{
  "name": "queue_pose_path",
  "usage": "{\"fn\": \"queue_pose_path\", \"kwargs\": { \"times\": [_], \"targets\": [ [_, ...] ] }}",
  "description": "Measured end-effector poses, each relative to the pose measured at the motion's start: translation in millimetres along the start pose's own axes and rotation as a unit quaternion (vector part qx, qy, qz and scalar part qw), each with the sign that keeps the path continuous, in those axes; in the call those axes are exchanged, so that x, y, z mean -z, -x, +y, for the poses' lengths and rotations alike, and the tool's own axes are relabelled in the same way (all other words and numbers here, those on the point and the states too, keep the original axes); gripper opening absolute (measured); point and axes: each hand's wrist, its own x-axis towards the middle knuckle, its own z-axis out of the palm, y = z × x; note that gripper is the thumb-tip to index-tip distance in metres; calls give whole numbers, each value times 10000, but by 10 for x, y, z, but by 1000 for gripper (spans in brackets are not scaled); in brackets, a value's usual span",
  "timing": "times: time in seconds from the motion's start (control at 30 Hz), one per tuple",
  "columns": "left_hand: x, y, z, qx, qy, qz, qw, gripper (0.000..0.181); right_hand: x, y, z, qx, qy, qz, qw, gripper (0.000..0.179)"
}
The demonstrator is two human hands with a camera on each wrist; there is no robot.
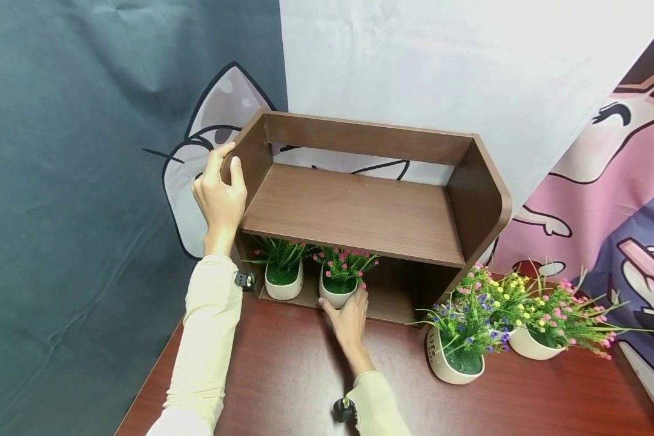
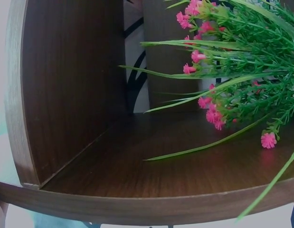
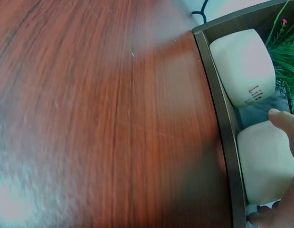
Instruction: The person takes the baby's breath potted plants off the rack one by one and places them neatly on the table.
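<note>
A brown wooden two-tier shelf (image 1: 354, 206) stands on the table. My left hand (image 1: 221, 197) grips its left side panel near the top front edge. In the lower tier, a white pot with pink flowers (image 1: 338, 298) sits near the middle, and my right hand (image 1: 350, 318) holds it low at the front. The right wrist view shows thumb and fingers on opposite sides of this white pot (image 3: 265, 164). To its left is another white pot with grassy leaves and pink flowers (image 1: 283, 289), its lettering visible in the right wrist view.
Right of the shelf, several white pots stand together on the reddish table (image 1: 294, 363): one with blue-purple flowers (image 1: 455, 369), one with pink flowers (image 1: 534, 345), and yellow flowers (image 1: 512, 297) behind. Printed cloth (image 1: 414, 66) hangs behind, with grey-green cloth (image 1: 87, 212) at left.
</note>
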Motion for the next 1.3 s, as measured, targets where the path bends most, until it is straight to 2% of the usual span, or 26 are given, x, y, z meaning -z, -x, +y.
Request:
{"fn": "queue_pose_path", "kwargs": {
  "times": [0.2,0.47,0.63,0.83,1.07,1.3],
  "targets": [
    [-3,24,2,20,-25,-10,10000,24,-24,18,-17,-286,-69,201,9994,96],
    [-6,41,23,16,42,-96,9999,24,-20,31,24,-199,-225,347,9989,93],
    [11,23,25,-5,55,-36,10000,24,19,50,12,-112,-270,266,9992,91],
    [23,2,33,-8,60,-18,10000,24,119,121,-6,-20,-443,190,9988,86],
    [8,16,53,28,96,-42,9999,24,333,290,2,-148,-774,69,9969,84],
    [33,9,40,50,81,-65,9999,24,496,402,10,-128,-847,-34,9963,85]
  ]
}}
